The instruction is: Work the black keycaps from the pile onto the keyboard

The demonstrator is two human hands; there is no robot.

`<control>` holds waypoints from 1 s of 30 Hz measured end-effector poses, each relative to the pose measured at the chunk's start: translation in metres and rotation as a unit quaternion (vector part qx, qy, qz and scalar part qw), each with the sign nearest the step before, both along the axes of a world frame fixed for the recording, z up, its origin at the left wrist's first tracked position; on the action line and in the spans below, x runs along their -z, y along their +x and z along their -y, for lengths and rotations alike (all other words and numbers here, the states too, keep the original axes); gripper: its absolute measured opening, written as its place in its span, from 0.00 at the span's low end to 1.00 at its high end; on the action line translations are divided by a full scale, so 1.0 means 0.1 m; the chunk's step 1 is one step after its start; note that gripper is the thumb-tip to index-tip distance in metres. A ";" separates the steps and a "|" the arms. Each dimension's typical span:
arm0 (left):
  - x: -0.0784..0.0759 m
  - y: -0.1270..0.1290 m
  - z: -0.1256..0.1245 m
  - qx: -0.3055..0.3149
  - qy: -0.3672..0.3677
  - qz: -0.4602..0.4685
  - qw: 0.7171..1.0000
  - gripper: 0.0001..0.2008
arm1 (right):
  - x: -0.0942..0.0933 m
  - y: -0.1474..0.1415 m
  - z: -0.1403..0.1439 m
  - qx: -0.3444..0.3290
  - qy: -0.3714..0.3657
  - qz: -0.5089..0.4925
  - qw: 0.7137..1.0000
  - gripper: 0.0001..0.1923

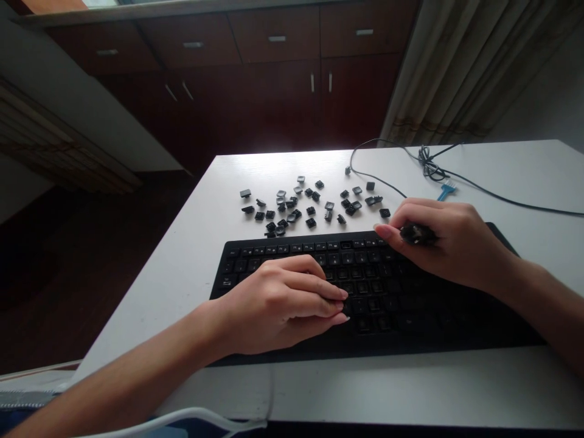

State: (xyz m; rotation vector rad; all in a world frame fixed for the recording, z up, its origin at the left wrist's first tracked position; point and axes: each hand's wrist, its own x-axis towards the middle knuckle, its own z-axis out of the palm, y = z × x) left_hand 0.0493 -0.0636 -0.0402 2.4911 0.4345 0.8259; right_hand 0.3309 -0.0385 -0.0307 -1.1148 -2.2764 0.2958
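A black keyboard (424,331) lies on the white table. Several key positions in its middle show bare sockets without caps. My left hand (278,298) rests over its left and middle part, the fingertips pressed together against the keys; whether they pinch a keycap is hidden. Above the right part of the keyboard, my right hand (456,243) is closed around a black-handled tool (417,234), whose working end I cannot make out. Loose black keycaps (311,223) are scattered behind the keyboard, some upside down.
Behind my right hand lies a small blue brush (447,190) with pale bristles. A bundled black cable (429,163) runs across the back right of the white table (155,274). Dark red cabinets (274,109) stand beyond, with a curtain (438,73) at the right.
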 end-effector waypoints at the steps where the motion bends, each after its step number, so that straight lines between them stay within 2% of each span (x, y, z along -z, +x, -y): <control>1: 0.00 0.00 0.00 0.003 -0.003 0.001 1.000 0.03 | -0.01 -0.01 0.02 0.012 -0.001 -0.018 1.000 0.12; 4: -0.01 -0.02 -0.01 0.003 -0.023 -0.002 1.000 0.07 | -0.08 -0.08 0.09 0.044 -0.057 -0.119 0.990 0.18; 6: -0.03 -0.03 -0.02 -0.008 -0.044 0.001 0.999 0.12 | -0.15 -0.15 0.15 0.041 -0.133 -0.227 0.964 0.23; 8: -0.05 -0.04 -0.05 -0.027 -0.057 0.015 0.998 0.12 | -0.22 -0.26 0.22 0.012 -0.227 -0.345 0.911 0.26; 11: -0.08 -0.08 -0.11 -0.079 -0.057 0.036 0.995 0.07 | -0.30 -0.47 0.35 -0.047 -0.346 -0.472 0.810 0.27; 13: -0.09 -0.10 -0.15 -0.133 -0.063 0.050 0.988 0.06 | -0.31 -0.63 0.44 -0.076 -0.385 -0.509 0.766 0.25; 15: -0.08 -0.12 -0.19 -0.183 -0.095 0.069 0.976 0.06 | -0.29 -0.78 0.51 -0.101 -0.406 -0.519 0.745 0.25; 17: -0.06 -0.12 -0.21 -0.213 -0.152 0.087 0.961 0.09 | -0.28 -0.89 0.54 -0.117 -0.411 -0.503 0.751 0.27; 21: -0.02 -0.11 -0.24 -0.224 -0.244 0.127 0.935 0.13 | -0.32 -1.00 0.54 -0.110 -0.383 -0.453 0.797 0.31; 27: -0.01 -0.11 -0.26 -0.210 -0.279 0.168 0.922 0.12 | -0.19 -0.97 0.61 -0.109 -0.336 -0.382 0.854 0.29; 30: -0.02 -0.12 -0.26 -0.207 -0.284 0.167 0.921 0.12 | -0.26 -0.91 0.64 -0.099 -0.356 -0.343 0.864 0.28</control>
